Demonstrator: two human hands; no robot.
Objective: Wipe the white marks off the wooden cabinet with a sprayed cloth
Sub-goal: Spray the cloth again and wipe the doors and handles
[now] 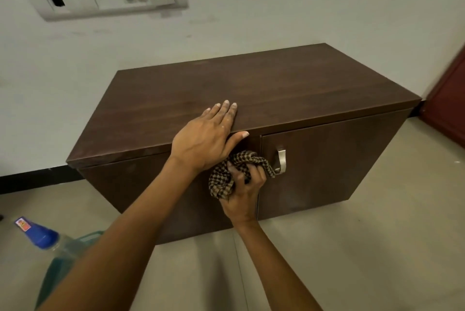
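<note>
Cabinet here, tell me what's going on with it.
A person is cleaning the dark wooden cabinet. Their left hand rests flat on its top at the front edge, fingers straight. Their right hand grips a bunched checked cloth against the cabinet's front, just left of the metal door handle. A bottle with a blue cap shows at lower left, untouched.

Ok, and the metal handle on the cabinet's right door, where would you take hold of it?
Take the handle by its upright middle bar, which bows clear of the right door, leaving room for fingers behind. Come from the front and its right side: the cloth bunched in the right hand crowds its left.
</note>
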